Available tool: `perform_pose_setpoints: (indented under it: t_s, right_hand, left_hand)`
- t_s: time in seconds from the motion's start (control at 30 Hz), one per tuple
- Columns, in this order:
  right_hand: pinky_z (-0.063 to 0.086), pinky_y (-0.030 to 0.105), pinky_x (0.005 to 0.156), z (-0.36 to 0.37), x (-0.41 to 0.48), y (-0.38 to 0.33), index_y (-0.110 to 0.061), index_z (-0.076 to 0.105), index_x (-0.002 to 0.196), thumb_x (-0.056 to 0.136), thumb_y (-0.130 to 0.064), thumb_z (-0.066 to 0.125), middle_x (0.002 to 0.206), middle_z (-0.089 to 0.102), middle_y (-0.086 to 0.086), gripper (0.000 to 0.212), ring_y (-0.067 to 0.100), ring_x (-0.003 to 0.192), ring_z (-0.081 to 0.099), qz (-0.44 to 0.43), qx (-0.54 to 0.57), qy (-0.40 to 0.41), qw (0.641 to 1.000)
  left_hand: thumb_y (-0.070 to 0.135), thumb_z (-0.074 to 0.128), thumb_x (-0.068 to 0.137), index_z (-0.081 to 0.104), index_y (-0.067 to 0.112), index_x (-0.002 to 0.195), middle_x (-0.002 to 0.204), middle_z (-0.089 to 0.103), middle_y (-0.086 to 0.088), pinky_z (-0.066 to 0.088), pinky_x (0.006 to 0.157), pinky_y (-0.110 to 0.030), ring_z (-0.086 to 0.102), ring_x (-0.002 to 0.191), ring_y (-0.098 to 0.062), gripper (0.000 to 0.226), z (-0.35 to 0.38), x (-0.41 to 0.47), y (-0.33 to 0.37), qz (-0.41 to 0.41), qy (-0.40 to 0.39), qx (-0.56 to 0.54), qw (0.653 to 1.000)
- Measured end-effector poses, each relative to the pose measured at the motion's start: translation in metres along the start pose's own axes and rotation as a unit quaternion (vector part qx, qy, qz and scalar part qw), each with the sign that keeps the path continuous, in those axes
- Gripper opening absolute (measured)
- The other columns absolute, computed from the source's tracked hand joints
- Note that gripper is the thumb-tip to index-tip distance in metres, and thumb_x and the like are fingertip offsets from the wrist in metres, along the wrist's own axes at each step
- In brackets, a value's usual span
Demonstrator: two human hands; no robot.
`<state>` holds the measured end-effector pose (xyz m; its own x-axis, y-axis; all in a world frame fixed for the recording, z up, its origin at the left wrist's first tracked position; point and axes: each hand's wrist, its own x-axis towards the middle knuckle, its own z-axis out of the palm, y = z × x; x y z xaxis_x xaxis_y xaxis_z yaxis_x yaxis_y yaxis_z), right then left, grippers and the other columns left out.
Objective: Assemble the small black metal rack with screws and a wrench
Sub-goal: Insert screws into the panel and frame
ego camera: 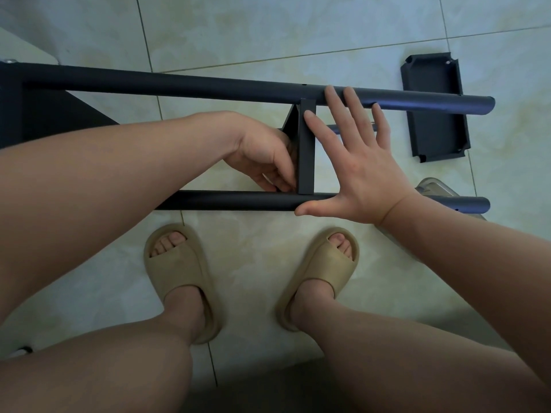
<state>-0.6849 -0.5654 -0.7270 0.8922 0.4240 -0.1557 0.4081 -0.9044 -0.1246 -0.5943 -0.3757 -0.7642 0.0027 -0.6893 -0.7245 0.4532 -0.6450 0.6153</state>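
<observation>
Head view: right grip (360,174) spread across the rack (179,84), left grip (262,156) curled behind its shelf (307,162), hold unclear; loose tray (432,108) far right.

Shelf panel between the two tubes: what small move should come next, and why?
Probably tighten its near corner: the left hand pinches the shelf panel where it meets the near tube, while the open right hand braces it.

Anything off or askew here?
Nothing damaged or spilled. The fitted shelf sits square between far tube and near tube. One loose shelf panel lies on the floor partly under the far tube's end, slightly skewed: just not mounted yet.
</observation>
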Motion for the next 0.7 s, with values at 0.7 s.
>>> perform_pose_setpoints:
  t_s: [0.7]
  right_hand:
    - [-0.001,0.057,0.125,-0.033,-0.005,-0.010,-0.034,-0.005,0.161,0.053,-0.104,0.018,0.170,-0.015,-0.002,0.131,0.023,0.157,-0.010,0.066,0.007,-0.123,0.990]
  left_hand:
    - [0.056,0.034,0.102,0.067,0.020,0.098,0.094,0.077,0.002,0.049,0.090,-0.036,0.068,0.082,-0.018,0.049,0.066,-0.091,-0.013,-0.136,0.267,0.240,0.923]
